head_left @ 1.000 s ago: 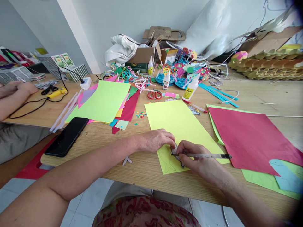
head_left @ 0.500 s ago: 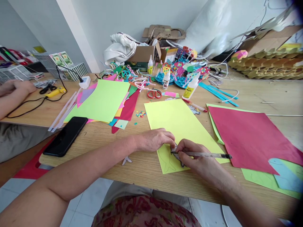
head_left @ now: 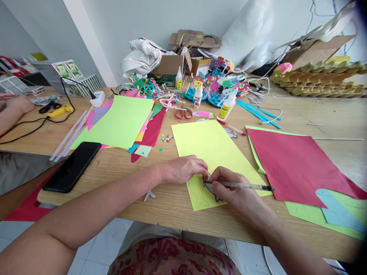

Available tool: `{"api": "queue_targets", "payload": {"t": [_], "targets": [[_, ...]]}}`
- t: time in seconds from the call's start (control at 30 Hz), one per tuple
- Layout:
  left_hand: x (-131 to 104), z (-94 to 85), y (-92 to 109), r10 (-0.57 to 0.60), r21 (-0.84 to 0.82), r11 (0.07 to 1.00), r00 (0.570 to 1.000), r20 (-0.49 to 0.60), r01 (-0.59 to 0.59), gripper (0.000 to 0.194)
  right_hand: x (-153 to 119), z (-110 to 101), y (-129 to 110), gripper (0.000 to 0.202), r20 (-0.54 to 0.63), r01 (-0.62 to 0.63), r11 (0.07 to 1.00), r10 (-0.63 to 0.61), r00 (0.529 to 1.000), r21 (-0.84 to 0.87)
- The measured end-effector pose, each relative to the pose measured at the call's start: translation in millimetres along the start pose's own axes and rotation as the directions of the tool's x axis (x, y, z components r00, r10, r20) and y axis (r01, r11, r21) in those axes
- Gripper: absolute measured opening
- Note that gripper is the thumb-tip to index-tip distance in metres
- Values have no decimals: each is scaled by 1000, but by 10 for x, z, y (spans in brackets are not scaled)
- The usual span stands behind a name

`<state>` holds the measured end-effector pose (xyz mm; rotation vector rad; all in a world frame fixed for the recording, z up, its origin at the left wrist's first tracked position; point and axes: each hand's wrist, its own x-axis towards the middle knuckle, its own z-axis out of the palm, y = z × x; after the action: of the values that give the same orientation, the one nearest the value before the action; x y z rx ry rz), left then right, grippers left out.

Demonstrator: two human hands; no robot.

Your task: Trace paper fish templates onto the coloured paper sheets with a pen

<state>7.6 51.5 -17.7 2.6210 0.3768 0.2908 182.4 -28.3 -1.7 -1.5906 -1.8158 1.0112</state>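
A yellow sheet of paper point(head_left: 216, 143) lies in front of me on the wooden table, with a fish-like outline drawn near its lower left corner. My left hand point(head_left: 187, 169) bends its fingertips down onto a small grey-edged paper cutout point(head_left: 217, 196), holding it against the sheet. In my right hand point(head_left: 231, 185) is a pen point(head_left: 249, 186), gripped low, its tip at the cutout's left edge. Both hands partly cover the cutout. A small pale forked paper piece point(head_left: 150, 195) rests on the bare wood below my left forearm.
Red-handled scissors point(head_left: 183, 113), a glue bottle point(head_left: 226, 107) and a red pen point(head_left: 233, 128) lie beyond the sheet. Coloured papers point(head_left: 117, 118) and a black phone point(head_left: 71, 167) are left; a red sheet point(head_left: 295, 164) is right. Another person's arm point(head_left: 15, 110) rests far left.
The whole view has shifted slightly, so things appear a little further left. Both hands keep nearly the same place on the sheet, the pen tip staying by the cutout's edge.
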Motion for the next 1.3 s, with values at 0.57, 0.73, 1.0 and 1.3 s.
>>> {"api": "queue_targets", "payload": {"t": [0.57, 0.73, 1.0, 1.3], "targets": [[22, -54, 31, -15, -30, 999, 999, 29, 15, 34, -3, 32, 30, 5, -35, 16, 1000, -16, 999, 22], [19, -40, 30, -36, -65, 997, 999, 20, 37, 33, -1, 41, 56, 4, -29, 10, 1000, -10, 1000, 29], [12, -35, 46, -122, -102, 987, 993, 4, 122, 32, 6, 55, 90, 5, -43, -1, 999, 3, 999, 41], [24, -59, 59, -129, -88, 987, 991, 30, 131, 36, 23, 73, 115, 5, -67, 6, 998, -2, 998, 64]]}}
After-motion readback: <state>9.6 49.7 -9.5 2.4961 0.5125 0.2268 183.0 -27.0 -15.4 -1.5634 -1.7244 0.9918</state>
